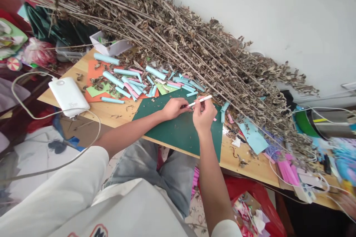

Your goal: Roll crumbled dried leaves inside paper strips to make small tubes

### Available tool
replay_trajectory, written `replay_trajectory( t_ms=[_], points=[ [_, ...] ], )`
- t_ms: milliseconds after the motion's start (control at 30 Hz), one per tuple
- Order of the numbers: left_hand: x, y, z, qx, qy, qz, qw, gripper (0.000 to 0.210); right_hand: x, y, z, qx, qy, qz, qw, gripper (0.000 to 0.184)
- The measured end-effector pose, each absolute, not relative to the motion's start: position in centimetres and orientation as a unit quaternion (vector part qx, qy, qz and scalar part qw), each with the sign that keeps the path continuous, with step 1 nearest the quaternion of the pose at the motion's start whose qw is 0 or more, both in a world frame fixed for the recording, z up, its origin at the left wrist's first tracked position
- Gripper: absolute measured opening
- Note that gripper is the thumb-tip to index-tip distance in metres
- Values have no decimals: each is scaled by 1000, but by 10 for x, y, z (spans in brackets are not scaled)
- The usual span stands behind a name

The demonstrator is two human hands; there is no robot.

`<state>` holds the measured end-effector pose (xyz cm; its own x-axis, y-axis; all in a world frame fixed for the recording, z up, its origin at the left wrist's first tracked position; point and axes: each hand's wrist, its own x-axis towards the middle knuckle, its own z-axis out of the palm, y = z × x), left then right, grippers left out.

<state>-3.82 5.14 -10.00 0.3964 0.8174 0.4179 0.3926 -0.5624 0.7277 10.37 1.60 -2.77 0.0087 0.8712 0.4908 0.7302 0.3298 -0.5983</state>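
Note:
My right hand (205, 114) is closed around a slim white pen (204, 100), which lies slantwise across the fingers. The pen's lower end points at the fingertips of my left hand (175, 109). That hand rests on the dark green mat (178, 133) with its fingers bent together; whatever is pinched there is hidden or too small to name. A short light-blue paper roll (192, 94) lies just beyond the hands. Many blue and pink paper rolls (112, 79) are heaped to the left, partly over orange paper (93, 67).
Dried leafy stalks (178, 33) lean across the back of the wooden table (122, 116). A white power bank (69, 96) with a cable sits at the left edge. Blue paper (253, 136) lies to the right. A red plastic bag (274, 207) hangs below the front edge.

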Motion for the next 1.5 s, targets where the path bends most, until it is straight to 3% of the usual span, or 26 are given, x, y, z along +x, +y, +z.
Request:
replay_trajectory(
  t_ms=[300,400,467,600,700,967,1200,1400,1500],
  points=[
    [-41,50,-98,782,382,400,287,26,107,17,-21,-571,-640,152,492,25],
    [-41,48,-96,766,386,421,295,25,127,12,-6,-604,-580,84,540,27],
    [-41,47,-93,751,394,445,289,24,143,6,-6,-641,-605,38,470,26],
    [-42,46,-87,733,414,464,275,23,164,-6,-33,-677,-698,7,233,19],
    [-43,47,-86,734,422,461,267,22,171,-8,-57,-697,-702,-6,147,23],
    [-54,55,-71,700,461,458,296,22,189,-28,-61,-646,-739,51,183,30],
    [-65,52,-53,700,453,445,327,28,166,-43,-55,-632,-768,101,21,14],
    [-83,14,-56,676,488,426,351,30,171,-22,-58,-639,-756,89,110,17],
    [-91,-7,-61,670,520,419,326,27,167,-13,-57,-649,-754,81,70,15]
  ],
)
